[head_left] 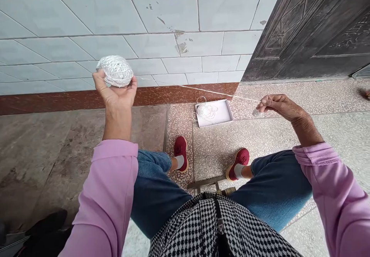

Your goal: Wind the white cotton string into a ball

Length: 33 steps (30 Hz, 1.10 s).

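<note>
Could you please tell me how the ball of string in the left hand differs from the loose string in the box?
The ball of string is wound into a compact, rounded mass, while the loose string lies in open loops. The ball of string is held up in the left hand; the loose string lies in the shallow box, some loops reaching past its rim. Both look white.

There is one ball of string (115, 72), one taut strand (219, 93) and one loose pile of string (205, 111). One shallow box (226, 112), two red shoes (180, 151), two socks (179, 161), two pink sleeves (108, 195), two jeans legs (277, 185), one checked garment (190, 230), one dark door (323, 22).
</note>
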Each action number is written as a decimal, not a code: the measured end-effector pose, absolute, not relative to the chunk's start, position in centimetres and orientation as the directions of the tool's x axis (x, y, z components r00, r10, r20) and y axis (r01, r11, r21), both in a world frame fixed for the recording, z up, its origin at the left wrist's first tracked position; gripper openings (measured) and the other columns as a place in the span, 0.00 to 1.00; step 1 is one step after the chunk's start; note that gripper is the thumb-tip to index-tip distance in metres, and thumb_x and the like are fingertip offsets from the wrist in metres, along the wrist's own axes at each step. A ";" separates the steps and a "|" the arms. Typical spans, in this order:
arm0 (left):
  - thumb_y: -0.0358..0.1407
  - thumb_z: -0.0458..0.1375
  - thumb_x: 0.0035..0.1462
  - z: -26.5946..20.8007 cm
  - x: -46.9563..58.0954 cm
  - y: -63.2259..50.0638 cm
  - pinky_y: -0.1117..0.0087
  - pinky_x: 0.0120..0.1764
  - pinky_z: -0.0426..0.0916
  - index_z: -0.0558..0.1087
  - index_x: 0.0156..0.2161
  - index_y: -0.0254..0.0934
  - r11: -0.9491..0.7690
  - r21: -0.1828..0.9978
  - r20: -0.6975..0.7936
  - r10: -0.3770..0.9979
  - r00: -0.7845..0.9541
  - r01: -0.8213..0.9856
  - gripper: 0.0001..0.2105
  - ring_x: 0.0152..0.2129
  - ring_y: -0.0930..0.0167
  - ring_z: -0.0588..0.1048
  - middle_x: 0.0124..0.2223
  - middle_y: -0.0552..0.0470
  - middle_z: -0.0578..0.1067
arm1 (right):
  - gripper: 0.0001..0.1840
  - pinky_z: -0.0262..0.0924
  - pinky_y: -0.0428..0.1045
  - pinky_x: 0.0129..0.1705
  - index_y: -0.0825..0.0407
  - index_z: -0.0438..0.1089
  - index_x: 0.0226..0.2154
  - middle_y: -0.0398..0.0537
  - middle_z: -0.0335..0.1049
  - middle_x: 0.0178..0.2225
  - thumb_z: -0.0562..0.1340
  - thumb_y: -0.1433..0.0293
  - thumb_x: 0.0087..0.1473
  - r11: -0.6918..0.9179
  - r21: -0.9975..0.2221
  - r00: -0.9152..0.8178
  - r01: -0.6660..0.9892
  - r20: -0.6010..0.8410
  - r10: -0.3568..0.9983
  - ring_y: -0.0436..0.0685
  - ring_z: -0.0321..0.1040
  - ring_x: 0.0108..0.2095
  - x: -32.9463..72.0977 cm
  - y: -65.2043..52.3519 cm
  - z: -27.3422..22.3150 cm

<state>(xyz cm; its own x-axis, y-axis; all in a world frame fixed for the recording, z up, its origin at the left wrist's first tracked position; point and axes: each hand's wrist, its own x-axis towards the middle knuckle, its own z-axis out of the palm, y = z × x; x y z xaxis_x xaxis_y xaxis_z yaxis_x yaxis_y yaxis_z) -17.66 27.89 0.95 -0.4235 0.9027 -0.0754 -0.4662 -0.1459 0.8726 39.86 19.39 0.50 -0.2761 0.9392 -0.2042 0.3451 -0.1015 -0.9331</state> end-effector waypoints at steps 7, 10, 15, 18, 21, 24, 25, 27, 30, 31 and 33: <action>0.54 0.69 0.35 0.3 -18.1 28.1 0.60 0.65 0.66 0.65 0.48 0.48 -0.137 0.880 -0.055 0.921 -0.386 -0.454 0.34 0.75 0.61 0.59 0.56 0.59 0.80 | 0.21 0.71 0.54 0.37 0.47 0.80 0.29 0.52 0.82 0.32 0.75 0.48 0.60 -0.031 -0.936 -0.246 0.351 -0.125 0.961 0.59 0.80 0.37 39.3 18.4 1.7; 0.53 0.69 0.37 0.2 -18.0 27.9 0.60 0.65 0.67 0.65 0.49 0.48 -0.148 0.870 -0.057 0.917 -0.394 -0.470 0.33 0.74 0.62 0.60 0.57 0.59 0.80 | 0.22 0.71 0.55 0.37 0.47 0.80 0.29 0.52 0.82 0.31 0.77 0.47 0.58 0.019 -0.945 -0.199 0.328 -0.049 0.979 0.58 0.77 0.33 38.7 17.9 2.1; 0.52 0.68 0.41 -0.1 -18.3 27.8 0.58 0.63 0.67 0.66 0.49 0.49 -0.142 0.871 -0.053 0.925 -0.377 -0.470 0.30 0.74 0.60 0.59 0.57 0.61 0.81 | 0.26 0.74 0.57 0.39 0.47 0.79 0.28 0.49 0.80 0.28 0.78 0.42 0.51 0.031 -0.974 -0.118 0.222 0.005 0.993 0.59 0.77 0.33 37.8 17.4 2.7; 0.51 0.67 0.41 -0.2 -18.3 27.9 0.57 0.62 0.68 0.67 0.49 0.49 -0.126 0.869 -0.085 0.915 -0.394 -0.479 0.29 0.74 0.60 0.59 0.59 0.62 0.80 | 0.26 0.75 0.57 0.41 0.47 0.78 0.28 0.48 0.79 0.28 0.77 0.43 0.53 0.069 -0.971 -0.099 0.229 0.047 0.994 0.59 0.77 0.34 37.4 17.3 3.0; 0.52 0.65 0.40 -0.1 -18.1 28.0 0.56 0.61 0.68 0.66 0.50 0.50 -0.117 0.869 -0.113 0.899 -0.422 -0.481 0.30 0.74 0.61 0.60 0.61 0.61 0.79 | 0.23 0.75 0.58 0.45 0.47 0.77 0.30 0.50 0.78 0.30 0.76 0.46 0.58 0.118 -0.969 -0.083 0.216 0.102 0.991 0.60 0.78 0.38 37.2 17.2 3.4; 0.55 0.63 0.41 -0.1 -18.1 28.0 0.53 0.58 0.68 0.65 0.52 0.50 -0.068 0.908 -0.110 0.912 -0.394 -0.412 0.32 0.76 0.59 0.58 0.63 0.60 0.78 | 0.24 0.75 0.58 0.42 0.47 0.75 0.30 0.47 0.74 0.27 0.76 0.45 0.58 0.104 -0.976 -0.083 0.190 0.089 0.993 0.58 0.75 0.34 37.0 17.1 3.8; 0.56 0.62 0.42 -0.1 -18.1 28.0 0.52 0.57 0.67 0.65 0.53 0.50 -0.050 0.929 -0.098 0.922 -0.375 -0.365 0.32 0.77 0.58 0.56 0.64 0.59 0.78 | 0.24 0.74 0.57 0.39 0.46 0.75 0.30 0.45 0.70 0.25 0.76 0.45 0.58 0.092 -0.983 -0.084 0.159 0.079 0.993 0.57 0.73 0.32 37.1 17.1 3.9; 0.58 0.58 0.44 -0.1 -18.2 28.0 0.51 0.55 0.67 0.64 0.54 0.49 -0.015 0.958 -0.096 0.924 -0.371 -0.286 0.32 0.78 0.56 0.54 0.66 0.57 0.77 | 0.25 0.66 0.53 0.29 0.46 0.74 0.29 0.40 0.59 0.20 0.77 0.45 0.56 0.057 -0.993 -0.093 0.100 0.047 0.995 0.53 0.63 0.25 37.2 17.0 4.0; 0.56 0.58 0.46 0.1 -18.3 27.8 0.51 0.54 0.66 0.65 0.54 0.50 0.056 0.955 -0.189 0.872 -0.451 -0.292 0.30 0.78 0.56 0.52 0.67 0.62 0.76 | 0.27 0.41 0.50 0.22 0.47 0.73 0.28 0.35 0.45 0.19 0.81 0.46 0.51 -0.020 -0.998 -0.101 0.059 -0.026 0.995 0.47 0.42 0.20 37.9 16.9 4.3; 0.55 0.59 0.44 0.1 -18.3 27.7 0.51 0.54 0.66 0.66 0.53 0.51 0.075 0.948 -0.225 0.848 -0.480 -0.310 0.29 0.78 0.57 0.52 0.67 0.64 0.76 | 0.27 0.35 0.50 0.22 0.48 0.73 0.27 0.34 0.43 0.19 0.82 0.47 0.50 -0.035 -0.998 -0.095 0.056 -0.041 0.995 0.46 0.39 0.20 38.3 16.8 4.3; 0.58 0.59 0.42 0.2 -18.6 27.5 0.50 0.54 0.67 0.67 0.51 0.51 0.089 0.947 -0.246 0.820 -0.517 -0.309 0.29 0.79 0.56 0.51 0.65 0.65 0.78 | 0.28 0.30 0.52 0.25 0.48 0.72 0.26 0.34 0.43 0.20 0.83 0.47 0.48 -0.048 -0.997 -0.069 0.068 -0.053 0.996 0.45 0.37 0.21 39.3 16.5 4.5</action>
